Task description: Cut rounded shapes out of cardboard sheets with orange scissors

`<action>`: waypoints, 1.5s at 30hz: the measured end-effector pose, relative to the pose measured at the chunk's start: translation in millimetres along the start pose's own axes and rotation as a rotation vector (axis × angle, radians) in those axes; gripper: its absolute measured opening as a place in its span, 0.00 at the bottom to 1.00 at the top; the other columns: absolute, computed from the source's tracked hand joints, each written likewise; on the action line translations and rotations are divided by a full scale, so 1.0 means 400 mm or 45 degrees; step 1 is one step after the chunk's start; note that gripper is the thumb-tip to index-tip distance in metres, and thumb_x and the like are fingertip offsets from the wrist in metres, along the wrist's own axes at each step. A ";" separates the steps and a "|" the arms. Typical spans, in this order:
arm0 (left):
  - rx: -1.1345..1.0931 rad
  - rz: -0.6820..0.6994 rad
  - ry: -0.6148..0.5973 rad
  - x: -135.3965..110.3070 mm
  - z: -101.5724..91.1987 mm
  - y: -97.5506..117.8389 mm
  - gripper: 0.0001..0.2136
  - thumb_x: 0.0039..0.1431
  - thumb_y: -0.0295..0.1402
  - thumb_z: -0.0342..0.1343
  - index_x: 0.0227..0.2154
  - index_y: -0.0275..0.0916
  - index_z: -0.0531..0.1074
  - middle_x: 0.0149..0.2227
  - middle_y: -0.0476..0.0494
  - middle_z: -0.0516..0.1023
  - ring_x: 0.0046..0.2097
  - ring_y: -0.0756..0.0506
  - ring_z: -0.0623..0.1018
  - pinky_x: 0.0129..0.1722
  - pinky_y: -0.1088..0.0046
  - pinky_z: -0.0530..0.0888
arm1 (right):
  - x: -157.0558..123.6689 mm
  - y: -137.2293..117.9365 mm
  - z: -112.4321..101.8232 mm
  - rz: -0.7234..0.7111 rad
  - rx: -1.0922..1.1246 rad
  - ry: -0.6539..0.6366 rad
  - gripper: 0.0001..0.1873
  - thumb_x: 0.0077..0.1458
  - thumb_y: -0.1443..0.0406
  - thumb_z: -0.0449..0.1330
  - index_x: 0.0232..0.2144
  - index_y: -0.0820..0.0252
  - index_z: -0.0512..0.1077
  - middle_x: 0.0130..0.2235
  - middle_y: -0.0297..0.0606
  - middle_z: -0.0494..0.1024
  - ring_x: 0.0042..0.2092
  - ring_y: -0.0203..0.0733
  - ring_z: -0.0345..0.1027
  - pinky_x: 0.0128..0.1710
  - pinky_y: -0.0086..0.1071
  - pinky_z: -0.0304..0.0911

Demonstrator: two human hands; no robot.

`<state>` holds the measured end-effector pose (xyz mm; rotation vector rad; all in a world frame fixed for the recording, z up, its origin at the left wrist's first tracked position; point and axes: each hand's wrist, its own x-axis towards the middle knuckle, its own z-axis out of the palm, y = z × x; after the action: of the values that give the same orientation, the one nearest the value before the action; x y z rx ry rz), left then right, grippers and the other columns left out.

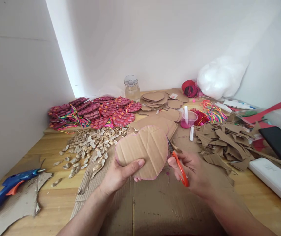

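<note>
Cardboard [145, 147] is clamped in our left hand [119, 173], likely to steady its right edge for scissors [182, 172] our right hand [194, 168] grips.

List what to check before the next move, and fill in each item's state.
1. Cardboard piece gripped by the left hand: ok, thumb on its near face.
2. Scissors in the right hand: ok, held by the orange handle.
3. Left thumb clear of the scissor blades: ok, they sit at the piece's right edge.
4. Blades open or shut: cannot tell.
5. Pink cup upright: ok.
6. Glue gun cold: cannot tell.
</note>
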<state>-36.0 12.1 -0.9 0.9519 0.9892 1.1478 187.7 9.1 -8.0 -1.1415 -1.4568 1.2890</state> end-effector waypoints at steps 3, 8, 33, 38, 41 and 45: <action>-0.005 0.015 0.049 0.003 0.002 0.001 0.32 0.43 0.38 0.72 0.51 0.36 0.67 0.26 0.47 0.76 0.18 0.48 0.73 0.11 0.77 0.68 | 0.000 0.005 0.002 -0.001 0.010 -0.010 0.22 0.61 0.49 0.59 0.23 0.56 0.62 0.17 0.25 0.57 0.18 0.31 0.49 0.16 0.27 0.47; -0.042 0.009 0.062 0.002 0.010 0.002 0.43 0.42 0.37 0.73 0.60 0.40 0.59 0.28 0.48 0.77 0.19 0.48 0.74 0.10 0.78 0.68 | -0.002 0.005 0.007 -0.037 0.032 -0.005 0.22 0.62 0.50 0.58 0.24 0.55 0.61 0.19 0.25 0.55 0.19 0.31 0.49 0.17 0.27 0.47; -0.051 -0.027 0.083 -0.008 0.031 0.015 0.47 0.44 0.36 0.72 0.64 0.40 0.52 0.29 0.49 0.77 0.19 0.49 0.73 0.12 0.78 0.69 | 0.015 -0.041 -0.025 0.052 0.106 0.095 0.27 0.56 0.41 0.59 0.24 0.57 0.64 0.17 0.28 0.67 0.19 0.32 0.56 0.20 0.27 0.50; -0.047 -0.021 0.046 -0.001 0.019 -0.007 0.42 0.45 0.37 0.72 0.60 0.40 0.55 0.31 0.48 0.78 0.20 0.48 0.75 0.12 0.78 0.70 | 0.006 -0.042 -0.003 0.071 0.061 -0.064 0.29 0.57 0.40 0.56 0.21 0.56 0.58 0.18 0.29 0.66 0.21 0.32 0.54 0.22 0.28 0.51; -0.035 -0.042 0.021 0.003 0.012 -0.020 0.38 0.46 0.37 0.72 0.57 0.38 0.59 0.31 0.47 0.78 0.21 0.48 0.76 0.13 0.78 0.71 | 0.006 -0.045 -0.002 0.069 0.030 -0.085 0.30 0.58 0.40 0.54 0.21 0.56 0.58 0.18 0.29 0.66 0.21 0.33 0.56 0.23 0.29 0.52; -0.023 -0.058 -0.016 0.003 0.009 -0.022 0.34 0.47 0.38 0.71 0.54 0.36 0.62 0.29 0.47 0.78 0.20 0.49 0.76 0.13 0.78 0.71 | 0.005 -0.043 -0.008 0.071 0.020 -0.115 0.30 0.58 0.39 0.54 0.21 0.55 0.58 0.19 0.31 0.66 0.23 0.35 0.58 0.23 0.30 0.51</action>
<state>-29.9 11.7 -8.4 0.9165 0.9844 1.1096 188.9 10.8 9.3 -1.1331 -1.4867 1.4045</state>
